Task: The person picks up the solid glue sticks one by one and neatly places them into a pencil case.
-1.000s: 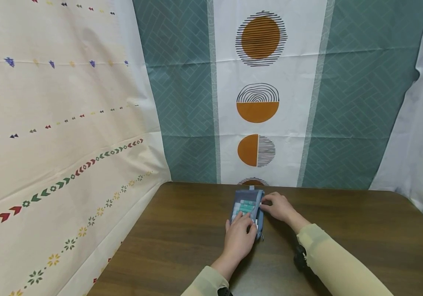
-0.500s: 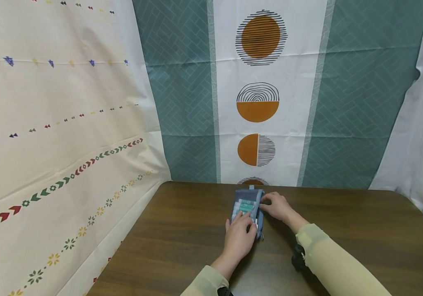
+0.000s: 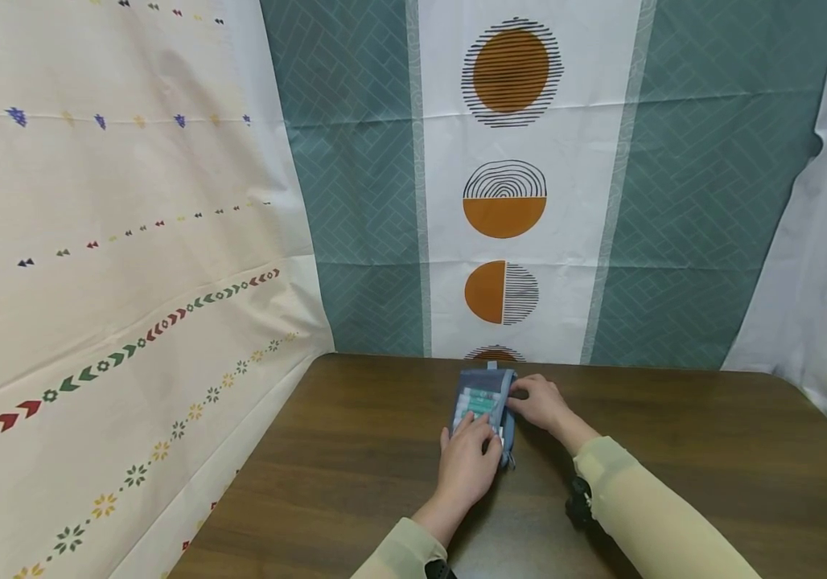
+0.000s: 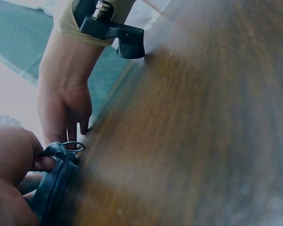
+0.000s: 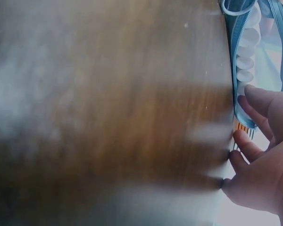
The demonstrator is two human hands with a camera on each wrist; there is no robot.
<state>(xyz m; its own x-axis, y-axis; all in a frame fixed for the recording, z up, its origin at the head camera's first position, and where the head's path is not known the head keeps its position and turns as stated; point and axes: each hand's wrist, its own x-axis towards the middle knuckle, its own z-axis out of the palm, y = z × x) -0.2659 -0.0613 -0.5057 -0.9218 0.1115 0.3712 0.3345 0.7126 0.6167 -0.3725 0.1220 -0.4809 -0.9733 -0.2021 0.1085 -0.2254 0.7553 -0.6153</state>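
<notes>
A blue-grey zip pouch (image 3: 475, 379) with a see-through front lies near the table's far edge. Several white-and-teal tubes (image 3: 481, 400) show through it, their round ends stacked along its open right side in the right wrist view. My left hand (image 3: 467, 466) lies over the near part of the pouch. Its thumb holds the pouch's edge by the zip, close to the pull ring (image 4: 74, 146). My right hand (image 3: 540, 402) is at the opening; thumb and forefinger pinch the end of a white tube (image 5: 241, 88) at the pouch's far end. Its other fingertips touch the table.
The brown wooden table (image 3: 327, 482) runs back to a hanging teal-and-white cloth (image 3: 355, 305). A cream patterned cloth (image 3: 131, 322) hangs along the left. On the right wrist sits a black camera mount (image 3: 578, 503).
The right forearm and its camera mount have shifted slightly left. Both hands stay in place on the pouch.
</notes>
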